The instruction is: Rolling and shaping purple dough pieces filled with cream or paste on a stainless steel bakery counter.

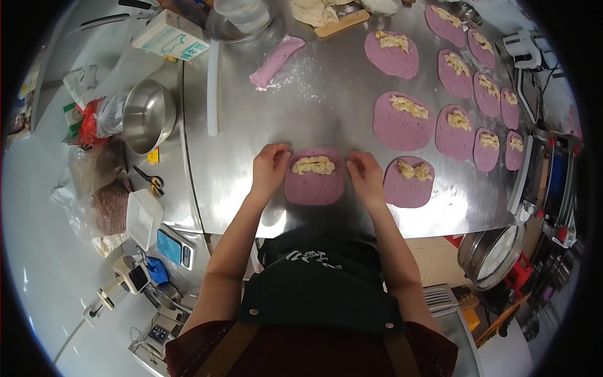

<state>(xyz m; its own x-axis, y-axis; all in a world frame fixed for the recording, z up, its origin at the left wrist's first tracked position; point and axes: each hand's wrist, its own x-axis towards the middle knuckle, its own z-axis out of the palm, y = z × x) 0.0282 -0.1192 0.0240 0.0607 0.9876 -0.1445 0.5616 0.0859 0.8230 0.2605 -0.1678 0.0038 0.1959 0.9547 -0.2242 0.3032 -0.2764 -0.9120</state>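
A flat sheet of purple dough (314, 188) lies on the steel table in front of me, with a strip of chunky pale yellow filling (313, 165) across its far part. My left hand (271, 168) is beside the sheet's far left corner, fingers curled in toward the thumb and tips close to the edge. On the other side, my right hand (365, 177) is just off the right edge, its fingers likewise bent together. Neither hand visibly lifts the dough. Right of my right hand lies another topped purple dough sheet (409, 191).
Several more filled dough sheets (402, 132) spread over the table's right side. A rolled purple dough piece (276, 61) lies on flour farther back, near a long white rod (213, 88). At left stand a steel bowl (149, 116), scissors (151, 181) and a scale (175, 246).
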